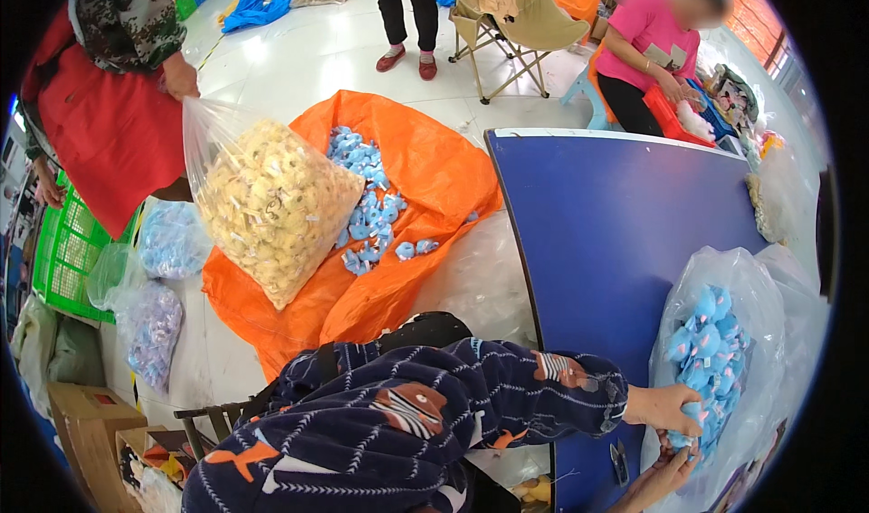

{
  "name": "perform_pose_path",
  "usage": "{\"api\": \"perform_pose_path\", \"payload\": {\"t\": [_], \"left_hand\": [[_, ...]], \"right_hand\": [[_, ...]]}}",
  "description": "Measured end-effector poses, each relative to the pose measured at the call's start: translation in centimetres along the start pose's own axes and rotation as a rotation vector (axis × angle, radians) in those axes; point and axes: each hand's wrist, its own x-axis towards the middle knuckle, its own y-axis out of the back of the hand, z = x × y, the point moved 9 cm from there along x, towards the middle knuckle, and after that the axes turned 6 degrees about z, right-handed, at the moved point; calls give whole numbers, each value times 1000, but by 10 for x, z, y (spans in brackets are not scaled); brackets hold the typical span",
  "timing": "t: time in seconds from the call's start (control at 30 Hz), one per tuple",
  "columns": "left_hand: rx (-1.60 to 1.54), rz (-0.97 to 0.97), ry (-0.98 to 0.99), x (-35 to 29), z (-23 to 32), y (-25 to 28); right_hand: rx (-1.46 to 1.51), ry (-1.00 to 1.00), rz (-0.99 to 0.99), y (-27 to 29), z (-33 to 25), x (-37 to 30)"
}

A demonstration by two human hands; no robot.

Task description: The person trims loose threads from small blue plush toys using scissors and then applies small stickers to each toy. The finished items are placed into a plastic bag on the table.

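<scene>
one blue toy [692,412] is clamped in left hand [665,408] fingers; right hand [670,478] fingers unclear; blue table [625,223], pale tiled floor [317,70].

Small blue plush toys [711,339] lie heaped in a clear plastic bag [763,298].

A workshop: blue worktable [615,214], orange sheet [439,160], bagged plush toys [709,346] (yellow and blue).

Blue table [597,242], clear bag [766,332], snips [619,463]
</scene>
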Motion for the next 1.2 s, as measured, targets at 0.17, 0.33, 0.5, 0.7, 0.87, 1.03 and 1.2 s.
{"api": "perform_pose_path", "payload": {"t": [0.17, 0.33, 0.5, 0.7, 0.87, 1.03, 1.2], "left_hand": [[-33, -41, 71, -2, 0, -1], [56, -17, 22, -5, 8, -5], [-201, -217, 206, -16, 16, -24], [238, -110, -111, -16, 20, -13], [237, -257, 78, -18, 10, -28], [335, -141, 98, -8, 21, -5], [84, -49, 102, -2, 18, 0]], "right_hand": [[870, -249, 126, -12, 3, -2], [939, -356, 92, -10, -1, -8], [1028, -272, 114, 6, -10, -7], [961, -194, 68, 11, -23, -10], [957, -254, 140, 17, -7, -12], [1117, -287, 104, -3, -26, 1], [1184, -321, 117, -2, -32, 8]]}}
